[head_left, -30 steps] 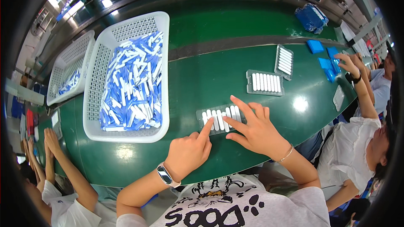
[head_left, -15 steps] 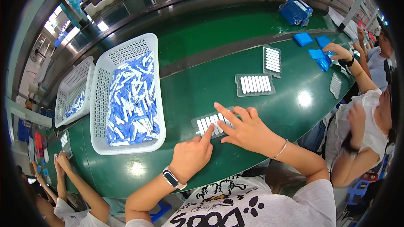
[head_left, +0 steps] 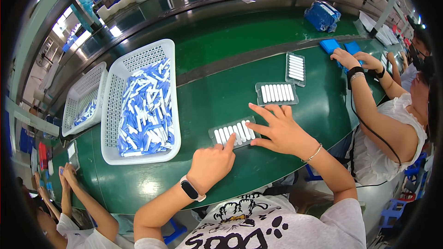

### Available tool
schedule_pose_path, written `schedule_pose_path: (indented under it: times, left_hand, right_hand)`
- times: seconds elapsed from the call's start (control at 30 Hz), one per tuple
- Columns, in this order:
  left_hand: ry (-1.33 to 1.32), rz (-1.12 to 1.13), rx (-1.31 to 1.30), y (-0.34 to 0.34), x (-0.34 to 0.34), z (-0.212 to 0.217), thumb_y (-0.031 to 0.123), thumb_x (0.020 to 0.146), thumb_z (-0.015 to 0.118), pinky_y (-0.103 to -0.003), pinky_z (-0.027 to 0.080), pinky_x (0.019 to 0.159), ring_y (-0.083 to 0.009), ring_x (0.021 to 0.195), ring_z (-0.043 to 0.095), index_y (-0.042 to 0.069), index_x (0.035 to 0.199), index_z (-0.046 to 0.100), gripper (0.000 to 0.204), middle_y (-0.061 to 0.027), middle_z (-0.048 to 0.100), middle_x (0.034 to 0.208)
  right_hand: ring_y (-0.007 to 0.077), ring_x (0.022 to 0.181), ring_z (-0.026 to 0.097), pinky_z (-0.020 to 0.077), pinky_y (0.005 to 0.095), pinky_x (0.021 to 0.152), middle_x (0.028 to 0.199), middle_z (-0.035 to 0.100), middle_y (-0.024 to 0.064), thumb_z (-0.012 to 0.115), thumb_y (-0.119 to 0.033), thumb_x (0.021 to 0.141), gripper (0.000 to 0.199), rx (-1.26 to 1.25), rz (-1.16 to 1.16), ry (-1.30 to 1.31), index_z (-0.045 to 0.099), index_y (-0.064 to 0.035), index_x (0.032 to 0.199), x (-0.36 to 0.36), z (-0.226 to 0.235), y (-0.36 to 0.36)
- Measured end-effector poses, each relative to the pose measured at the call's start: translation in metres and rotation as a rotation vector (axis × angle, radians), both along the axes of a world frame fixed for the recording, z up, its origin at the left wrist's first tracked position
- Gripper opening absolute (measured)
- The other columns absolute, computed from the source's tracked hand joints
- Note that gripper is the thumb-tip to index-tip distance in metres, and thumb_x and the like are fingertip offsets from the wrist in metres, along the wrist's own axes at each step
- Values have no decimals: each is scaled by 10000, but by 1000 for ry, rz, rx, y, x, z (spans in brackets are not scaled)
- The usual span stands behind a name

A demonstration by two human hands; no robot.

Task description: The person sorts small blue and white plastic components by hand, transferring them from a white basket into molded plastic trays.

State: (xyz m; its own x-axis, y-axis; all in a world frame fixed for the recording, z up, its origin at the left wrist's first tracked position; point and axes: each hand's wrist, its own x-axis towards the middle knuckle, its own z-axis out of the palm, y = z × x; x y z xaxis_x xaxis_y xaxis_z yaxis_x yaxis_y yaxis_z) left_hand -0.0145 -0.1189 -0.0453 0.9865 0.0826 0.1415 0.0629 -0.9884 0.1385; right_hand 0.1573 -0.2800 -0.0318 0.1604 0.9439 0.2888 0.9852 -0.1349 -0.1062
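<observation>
Mid-frame on the counter [head_left: 207,90], the tray [head_left: 212,133] lies flat; my left hand [head_left: 213,162] rests one finger on its sticks [head_left: 223,134], my right hand [head_left: 284,134] spreads its fingers alongside, perhaps steadying it; neither grips.

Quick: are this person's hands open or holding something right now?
Left hand: index finger extended onto white sticks in the plastic tray; others curled, grip unclear.
Right hand: open, fingers spread at the tray's right end.
</observation>
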Motion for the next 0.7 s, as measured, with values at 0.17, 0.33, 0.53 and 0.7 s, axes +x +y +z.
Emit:
schedule_pose_path:
  times: [0.17, 0.33, 0.53, 0.7]
  left_hand:
    - [-16, 18, -4, -3, 3, 2, 169, 827, 569, -347, 455, 409, -215, 432, 570, 106, 1256, 551, 434, -46, 575, 568]
    - [27, -24, -60, -8, 7, 12, 173, 846, 539, -375, 464, 431, -242, 453, 580, 132, 1281, 536, 437, -62, 597, 582]
    - [208, 5, -143, 5, 10, 20, 182, 864, 500, -445, 491, 507, -325, 504, 594, 174, 1312, 515, 448, -129, 611, 598]
    - [219, 8, -131, 3, 12, 27, 310, 914, 491, -448, 493, 485, -344, 493, 601, 169, 1339, 480, 448, -153, 604, 571]
  right_hand:
    - [263, 1069, 441, 335, 392, 808, 1394, 426, 95, 610, -499, 815, 454, 18, 69, -21, 645, -165, 1120, -8, -11, -2]
    - [283, 1114, 432, 347, 410, 861, 1445, 371, 96, 626, -499, 803, 493, -33, 60, 40, 621, -183, 1182, -9, -14, -9]
    - [283, 1115, 427, 341, 408, 862, 1420, 399, 96, 611, -524, 805, 525, 1, 63, 67, 604, -195, 1214, -10, -24, -10]
    - [282, 1138, 430, 333, 425, 893, 1415, 407, 80, 624, -521, 799, 529, 23, 17, 99, 589, -228, 1238, -4, -21, -13]
